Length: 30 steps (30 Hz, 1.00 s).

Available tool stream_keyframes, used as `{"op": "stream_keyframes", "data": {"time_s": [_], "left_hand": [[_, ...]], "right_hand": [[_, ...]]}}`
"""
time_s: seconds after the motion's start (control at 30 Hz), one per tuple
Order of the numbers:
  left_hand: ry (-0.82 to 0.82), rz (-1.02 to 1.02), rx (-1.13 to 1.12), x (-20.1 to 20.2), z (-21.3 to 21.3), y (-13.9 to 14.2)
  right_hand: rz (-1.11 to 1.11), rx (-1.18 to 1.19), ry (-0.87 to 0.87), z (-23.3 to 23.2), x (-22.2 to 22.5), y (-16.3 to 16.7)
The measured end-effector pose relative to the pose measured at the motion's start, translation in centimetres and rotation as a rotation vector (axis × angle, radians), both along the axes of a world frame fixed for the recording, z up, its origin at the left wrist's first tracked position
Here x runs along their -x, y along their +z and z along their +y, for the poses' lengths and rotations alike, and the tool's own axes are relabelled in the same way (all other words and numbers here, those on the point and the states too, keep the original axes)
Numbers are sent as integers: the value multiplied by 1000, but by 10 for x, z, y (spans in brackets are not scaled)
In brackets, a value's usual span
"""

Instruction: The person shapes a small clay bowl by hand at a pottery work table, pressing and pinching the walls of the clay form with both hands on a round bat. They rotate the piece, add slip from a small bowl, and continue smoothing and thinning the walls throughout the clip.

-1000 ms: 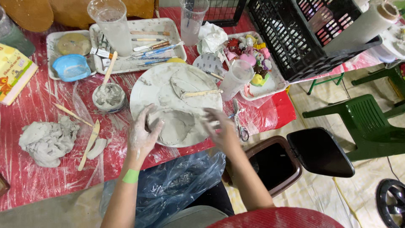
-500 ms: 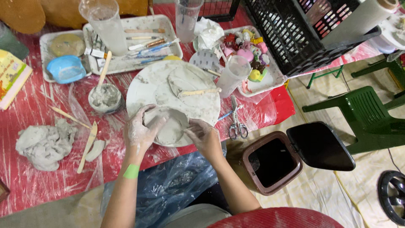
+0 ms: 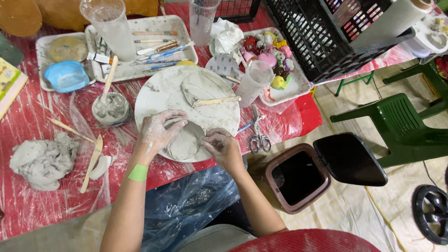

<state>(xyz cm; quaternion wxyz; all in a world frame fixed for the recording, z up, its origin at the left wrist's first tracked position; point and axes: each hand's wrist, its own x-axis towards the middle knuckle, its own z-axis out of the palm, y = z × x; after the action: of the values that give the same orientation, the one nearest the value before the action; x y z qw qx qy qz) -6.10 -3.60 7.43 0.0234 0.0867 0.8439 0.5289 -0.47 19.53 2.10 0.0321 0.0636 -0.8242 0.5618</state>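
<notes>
Both hands, left hand [image 3: 161,133] and right hand [image 3: 223,145], curl half-closed around the clay piece [image 3: 184,144] on the round board [image 3: 186,100], and I judge light, even finger pressure would keep its edge smooth.

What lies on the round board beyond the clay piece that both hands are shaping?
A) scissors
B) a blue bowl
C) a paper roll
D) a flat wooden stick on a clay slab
D: a flat wooden stick rests across a clay slab on the round board.
</notes>
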Motion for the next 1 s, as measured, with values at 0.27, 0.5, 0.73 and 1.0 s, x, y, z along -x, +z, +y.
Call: {"op": "stream_keyframes", "data": {"time_s": [0.27,0.5,0.73,1.0], "left_hand": [[-4,33,49,-2,1,9],[-121,-132,92,4,2,37],[-589,-70,525,43,35,34],[-727,-95,605,68,34,-3]], "right_hand": [[45,-36,-75,-7,7,5],[145,-245,-122,-14,6,7],[49,-107,5,-1,2,16],[79,-240,-156,-25,-6,24]]}}
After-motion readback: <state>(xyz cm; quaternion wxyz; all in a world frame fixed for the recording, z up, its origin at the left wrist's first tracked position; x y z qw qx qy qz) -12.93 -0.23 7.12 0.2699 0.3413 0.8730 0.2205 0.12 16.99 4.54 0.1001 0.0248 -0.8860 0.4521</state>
